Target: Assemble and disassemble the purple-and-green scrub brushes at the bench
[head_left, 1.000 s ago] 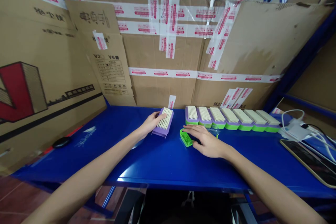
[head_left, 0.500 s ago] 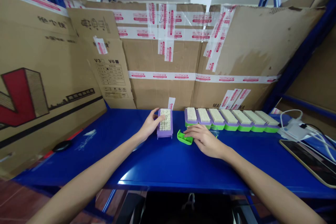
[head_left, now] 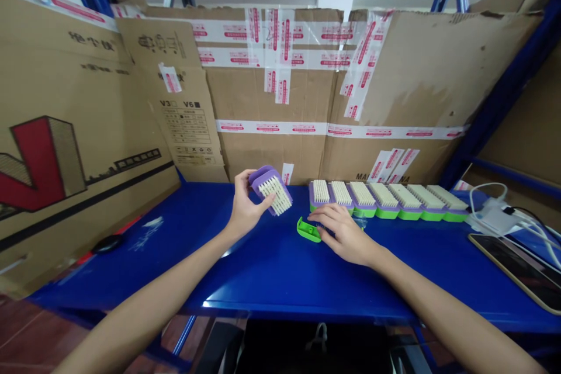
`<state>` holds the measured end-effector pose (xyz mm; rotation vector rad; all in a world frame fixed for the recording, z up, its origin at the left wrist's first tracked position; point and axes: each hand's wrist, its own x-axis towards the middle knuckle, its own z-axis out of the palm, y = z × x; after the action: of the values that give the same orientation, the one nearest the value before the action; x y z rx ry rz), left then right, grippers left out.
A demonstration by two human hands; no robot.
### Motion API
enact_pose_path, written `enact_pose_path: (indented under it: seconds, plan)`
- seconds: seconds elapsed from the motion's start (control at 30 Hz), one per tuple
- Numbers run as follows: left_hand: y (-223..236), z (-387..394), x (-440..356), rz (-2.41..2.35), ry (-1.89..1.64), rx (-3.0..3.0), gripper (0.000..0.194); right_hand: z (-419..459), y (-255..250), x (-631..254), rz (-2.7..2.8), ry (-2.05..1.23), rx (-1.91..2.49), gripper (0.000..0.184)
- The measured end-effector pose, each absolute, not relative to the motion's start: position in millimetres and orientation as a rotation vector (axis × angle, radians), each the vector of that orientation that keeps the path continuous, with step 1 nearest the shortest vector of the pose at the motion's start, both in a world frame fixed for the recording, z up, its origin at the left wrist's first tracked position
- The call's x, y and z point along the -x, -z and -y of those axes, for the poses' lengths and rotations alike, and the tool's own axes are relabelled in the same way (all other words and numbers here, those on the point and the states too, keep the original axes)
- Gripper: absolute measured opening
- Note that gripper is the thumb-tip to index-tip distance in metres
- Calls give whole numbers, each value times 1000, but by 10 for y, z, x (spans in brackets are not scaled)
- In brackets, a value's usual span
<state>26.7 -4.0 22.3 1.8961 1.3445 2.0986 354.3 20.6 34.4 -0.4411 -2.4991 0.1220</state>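
Blue table [head_left: 272,269], left hand [head_left: 243,210] now lifting purple brush [head_left: 272,188]

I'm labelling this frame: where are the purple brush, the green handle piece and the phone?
purple brush [head_left: 272,190], head view, bristle face.
green handle piece [head_left: 308,231], head view, curved outer edge.
phone [head_left: 519,272], head view, dark screen.

left hand [head_left: 243,210] gripping purple brush [head_left: 270,189] – raised, right hand [head_left: 344,232] on green handle [head_left: 308,230]

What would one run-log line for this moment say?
left hand: holds purple brush off table | right hand: rests on green base | brush row: behind
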Motion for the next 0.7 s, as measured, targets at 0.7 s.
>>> enact_pose_path:
  seconds: [0.7]
  plan:
    - [-192,-258,359,-2398,-820,-1602,87,-330,-244,-3559,2538,-80,503,29]
